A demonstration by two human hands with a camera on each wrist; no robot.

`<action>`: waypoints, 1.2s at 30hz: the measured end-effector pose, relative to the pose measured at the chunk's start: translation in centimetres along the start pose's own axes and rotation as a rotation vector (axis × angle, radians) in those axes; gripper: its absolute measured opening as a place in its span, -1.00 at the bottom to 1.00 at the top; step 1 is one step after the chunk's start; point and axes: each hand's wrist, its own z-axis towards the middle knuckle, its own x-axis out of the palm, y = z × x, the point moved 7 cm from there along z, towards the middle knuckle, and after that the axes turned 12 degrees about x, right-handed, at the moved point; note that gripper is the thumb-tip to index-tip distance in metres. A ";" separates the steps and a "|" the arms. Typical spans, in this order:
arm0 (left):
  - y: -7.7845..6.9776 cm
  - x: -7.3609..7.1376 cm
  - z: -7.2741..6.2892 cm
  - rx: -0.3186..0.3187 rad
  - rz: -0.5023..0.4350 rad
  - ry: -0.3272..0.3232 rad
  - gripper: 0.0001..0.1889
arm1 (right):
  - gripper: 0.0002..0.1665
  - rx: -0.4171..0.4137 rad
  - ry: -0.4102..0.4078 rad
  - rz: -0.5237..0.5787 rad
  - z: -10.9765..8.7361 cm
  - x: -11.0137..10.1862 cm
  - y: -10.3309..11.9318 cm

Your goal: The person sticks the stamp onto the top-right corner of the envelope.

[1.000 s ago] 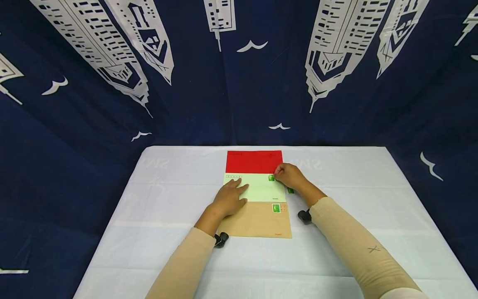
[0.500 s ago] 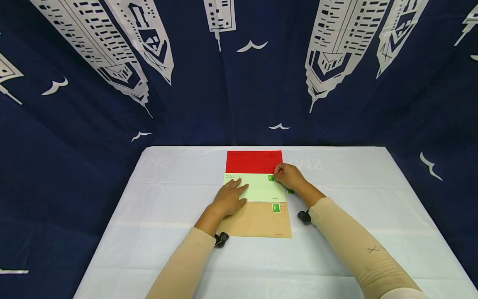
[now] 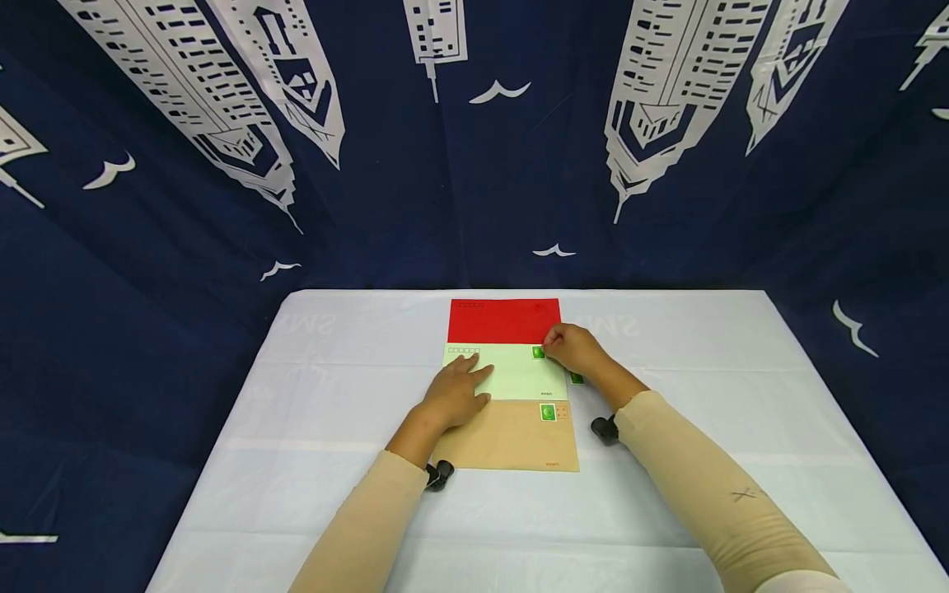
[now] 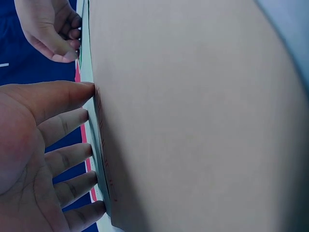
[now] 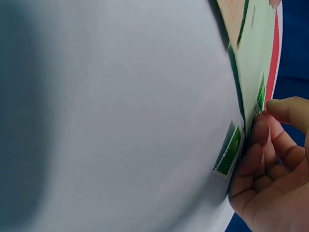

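My left hand [image 3: 454,394] rests with spread fingers on the pale green envelope [image 3: 519,380], its thumb near the top edge of the brown envelope [image 3: 504,443]. At the green envelope's upper right corner, my right hand [image 3: 574,349] pinches the right edge of a green postage stamp [image 5: 261,95] between thumb and index finger. The stamp stands partly raised from the paper in the right wrist view. Another green stamp [image 3: 548,413] lies at the brown envelope's upper right. Beside my right wrist, a loose stamp [image 5: 229,152] lies on the white cloth.
A red envelope [image 3: 504,320] lies behind the green one, so the three form a column. All rest on a table with a white cloth [image 3: 334,412]. Behind it hangs a dark blue curtain [image 3: 415,198] with white building shapes.
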 end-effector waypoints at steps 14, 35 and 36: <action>0.0 0.0 0.0 0.002 0.006 0.005 -0.42 | -0.93 -0.048 0.020 0.010 -0.3 0.3 0.3; -0.1 0.0 -0.1 0.013 0.005 0.003 -0.42 | -0.91 -0.041 0.033 -0.001 -0.2 0.4 0.3; -0.1 0.0 -0.1 0.014 0.004 0.001 -0.43 | -0.90 -0.038 0.036 0.002 -0.2 0.4 0.2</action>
